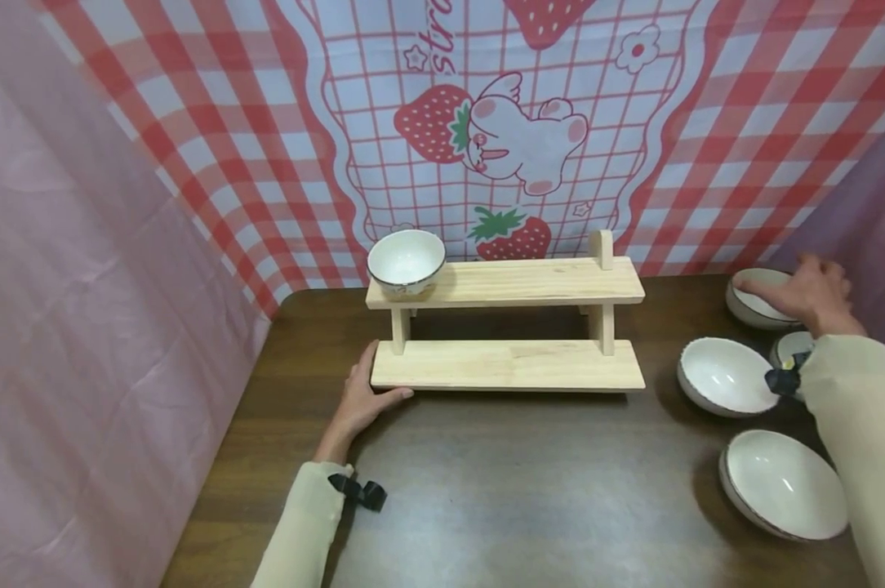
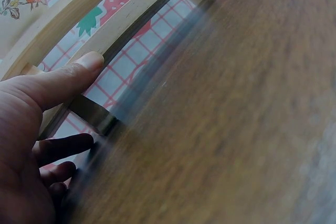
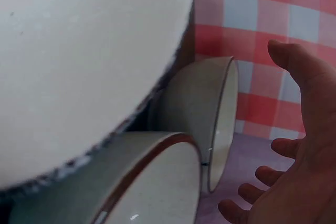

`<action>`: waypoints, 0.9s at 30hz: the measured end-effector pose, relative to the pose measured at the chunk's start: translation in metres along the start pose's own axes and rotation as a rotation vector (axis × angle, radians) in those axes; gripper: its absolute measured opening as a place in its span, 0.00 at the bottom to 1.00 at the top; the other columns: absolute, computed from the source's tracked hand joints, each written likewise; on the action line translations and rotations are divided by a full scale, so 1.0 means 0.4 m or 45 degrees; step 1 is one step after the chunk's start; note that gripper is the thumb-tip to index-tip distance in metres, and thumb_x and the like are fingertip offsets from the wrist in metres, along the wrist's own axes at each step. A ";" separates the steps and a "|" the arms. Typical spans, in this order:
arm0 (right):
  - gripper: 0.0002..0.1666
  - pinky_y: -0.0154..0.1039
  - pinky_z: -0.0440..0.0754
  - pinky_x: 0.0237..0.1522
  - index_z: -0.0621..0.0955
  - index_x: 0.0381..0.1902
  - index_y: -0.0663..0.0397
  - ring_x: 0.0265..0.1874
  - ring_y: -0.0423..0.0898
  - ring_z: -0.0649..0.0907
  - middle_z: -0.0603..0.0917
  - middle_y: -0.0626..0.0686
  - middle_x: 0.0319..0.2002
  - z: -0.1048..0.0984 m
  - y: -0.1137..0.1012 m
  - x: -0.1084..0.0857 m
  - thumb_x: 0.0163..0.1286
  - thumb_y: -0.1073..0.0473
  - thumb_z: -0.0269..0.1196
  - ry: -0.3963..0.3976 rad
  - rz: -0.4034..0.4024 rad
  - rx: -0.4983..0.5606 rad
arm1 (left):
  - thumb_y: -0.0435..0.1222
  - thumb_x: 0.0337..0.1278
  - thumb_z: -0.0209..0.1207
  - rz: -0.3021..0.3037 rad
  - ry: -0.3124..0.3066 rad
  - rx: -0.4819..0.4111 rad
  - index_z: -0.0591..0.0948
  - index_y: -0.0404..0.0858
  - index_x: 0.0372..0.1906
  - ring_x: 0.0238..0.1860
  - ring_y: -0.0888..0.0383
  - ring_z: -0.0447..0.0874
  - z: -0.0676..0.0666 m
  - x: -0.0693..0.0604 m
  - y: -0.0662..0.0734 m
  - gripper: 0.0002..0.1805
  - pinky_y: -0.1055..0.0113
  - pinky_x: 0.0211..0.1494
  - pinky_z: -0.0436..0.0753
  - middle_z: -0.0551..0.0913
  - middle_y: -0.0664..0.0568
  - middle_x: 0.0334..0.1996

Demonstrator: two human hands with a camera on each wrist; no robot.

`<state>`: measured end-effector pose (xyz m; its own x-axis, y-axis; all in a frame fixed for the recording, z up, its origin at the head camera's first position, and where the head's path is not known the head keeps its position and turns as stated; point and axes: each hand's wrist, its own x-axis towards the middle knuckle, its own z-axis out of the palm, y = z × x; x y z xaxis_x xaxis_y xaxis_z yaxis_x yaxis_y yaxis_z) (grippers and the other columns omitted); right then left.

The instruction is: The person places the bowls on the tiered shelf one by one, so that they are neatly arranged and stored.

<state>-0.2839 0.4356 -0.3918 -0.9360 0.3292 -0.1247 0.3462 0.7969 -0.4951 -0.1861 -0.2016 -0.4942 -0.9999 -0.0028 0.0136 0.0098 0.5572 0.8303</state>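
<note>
A two-tier wooden shelf [image 1: 509, 364] stands at the back of the table. Its lower left corner is gripped by my left hand [image 1: 358, 402]; in the left wrist view the thumb [image 2: 90, 61] presses the board's front edge, with the other fingers bent below it. A white bowl [image 1: 406, 260], painted with a bird and leaves, sits on the upper tier's left end. My right hand [image 1: 812, 296] hovers spread over the rear right bowl [image 1: 753, 310]. Seen from the right wrist, that hand [image 3: 310, 145] is apart from the dark-rimmed bowl [image 3: 191, 100] and holds nothing.
More white bowls stand on the right: a scalloped one [image 1: 725, 377], a large one [image 1: 784, 486] nearer the front, and a small one [image 1: 789, 347] partly hidden by my right wrist. A red checked cloth [image 1: 266, 147] hangs behind the brown table [image 1: 509, 490], with pink fabric [image 1: 104, 327] at left.
</note>
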 end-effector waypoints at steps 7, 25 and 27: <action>0.73 0.77 0.54 0.65 0.33 0.75 0.72 0.69 0.82 0.43 0.31 0.83 0.71 0.011 0.022 -0.001 0.62 0.22 0.53 -0.061 0.071 -0.061 | 0.46 0.45 0.77 0.010 0.006 -0.001 0.54 0.42 0.80 0.73 0.37 0.61 0.000 0.001 -0.003 0.59 0.37 0.73 0.63 0.62 0.38 0.76; 0.77 0.75 0.63 0.63 0.32 0.72 0.81 0.64 0.82 0.52 0.42 0.88 0.66 0.033 0.044 0.027 0.61 0.22 0.53 -0.159 0.133 -0.141 | 0.45 0.44 0.77 0.000 0.008 -0.005 0.54 0.43 0.80 0.73 0.39 0.61 0.001 0.004 -0.003 0.59 0.37 0.74 0.62 0.63 0.40 0.76; 0.77 0.75 0.64 0.64 0.32 0.71 0.81 0.65 0.81 0.52 0.41 0.88 0.66 0.037 0.045 0.032 0.61 0.22 0.53 -0.175 0.145 -0.130 | 0.45 0.44 0.77 -0.001 0.007 -0.007 0.54 0.43 0.80 0.73 0.39 0.61 0.001 0.003 -0.003 0.59 0.37 0.74 0.62 0.63 0.40 0.76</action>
<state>-0.2905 0.4465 -0.4148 -0.8877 0.3535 -0.2949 0.4487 0.8079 -0.3820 -0.1873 -0.2021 -0.4952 -0.9998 -0.0078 0.0164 0.0094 0.5526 0.8334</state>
